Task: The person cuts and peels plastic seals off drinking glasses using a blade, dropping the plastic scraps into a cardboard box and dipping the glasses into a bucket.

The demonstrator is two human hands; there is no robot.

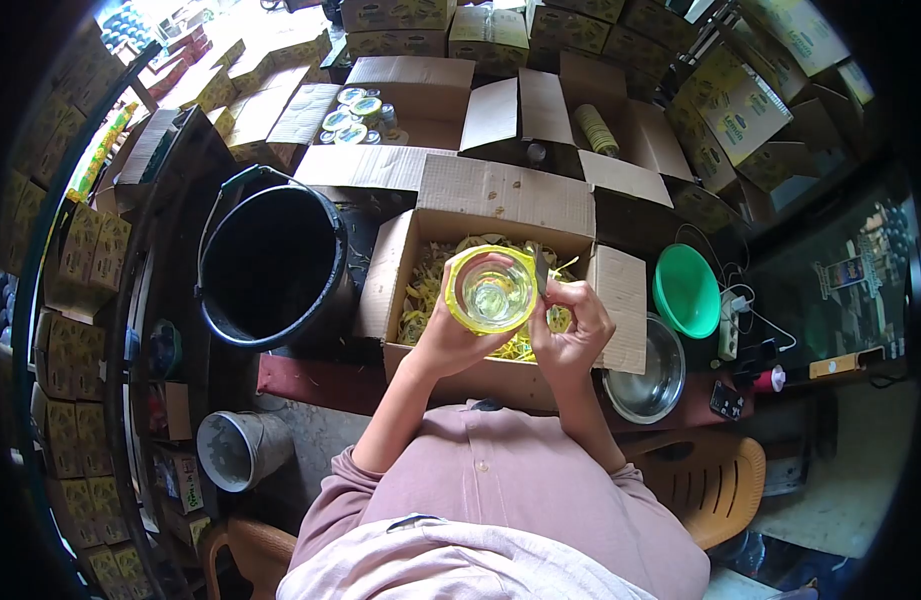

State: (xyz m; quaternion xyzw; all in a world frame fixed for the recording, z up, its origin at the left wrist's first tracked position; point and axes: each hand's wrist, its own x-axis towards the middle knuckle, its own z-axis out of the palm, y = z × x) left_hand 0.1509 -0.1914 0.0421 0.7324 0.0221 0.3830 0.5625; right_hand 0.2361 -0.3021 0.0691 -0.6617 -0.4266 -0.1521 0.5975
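Note:
My left hand (440,335) is wrapped round a clear cup (493,290) with a bright yellow rim, its open mouth turned up toward me. At the cup's right edge, my right hand (572,325) is closed in a pinch on a thin dark blade-like tool (541,268), mostly hidden by the fingers. Both hands are above an open cardboard box (505,190). Inside it lie many curly yellow strips (430,285), partly covered by my hands and the cup.
Left of the box stands a large black bucket (272,260); a grey bucket (242,450) is on the floor. A green bowl (686,290) and a metal bowl (648,375) sit at right. Behind, one open carton (420,90) holds lidded cups (352,115), another stacked yellow-rimmed pieces (596,130).

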